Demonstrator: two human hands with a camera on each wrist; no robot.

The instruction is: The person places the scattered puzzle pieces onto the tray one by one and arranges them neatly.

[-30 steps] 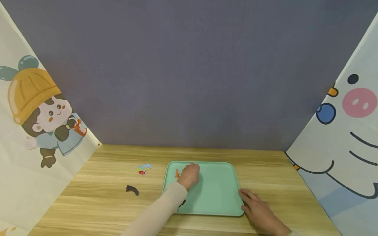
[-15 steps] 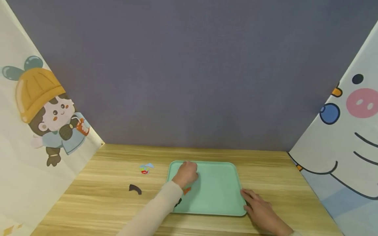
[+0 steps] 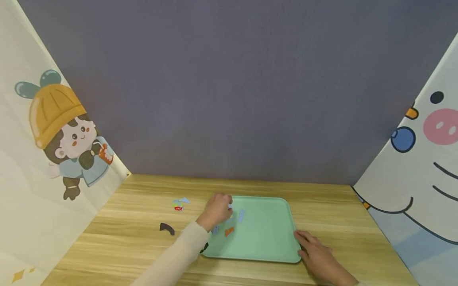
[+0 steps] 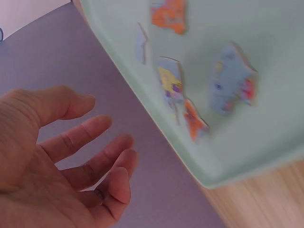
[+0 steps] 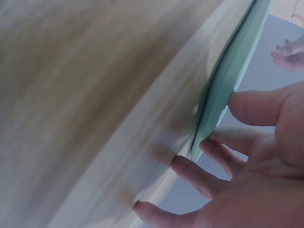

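Observation:
Over the left side of a mint-green tray is my left hand, with loosely bent fingers and nothing visible between them in the left wrist view. Flat jigsaw-like pieces lie on the tray around it: an orange piece, a light-blue piece and, in the left wrist view, a larger blue piece and a yellow-and-blue piece. My right hand rests at the tray's right edge; its thumb touches the rim while other fingertips rest on the table.
Left of the tray, on the wooden table, are a small cluster of colourful pieces and a dark curved piece. A black piece shows beside my left sleeve. A grey panel stands behind.
My left hand has moved left across the tray, and more pieces show beside it. My right hand stays at the right edge. The head view has shifted slightly.

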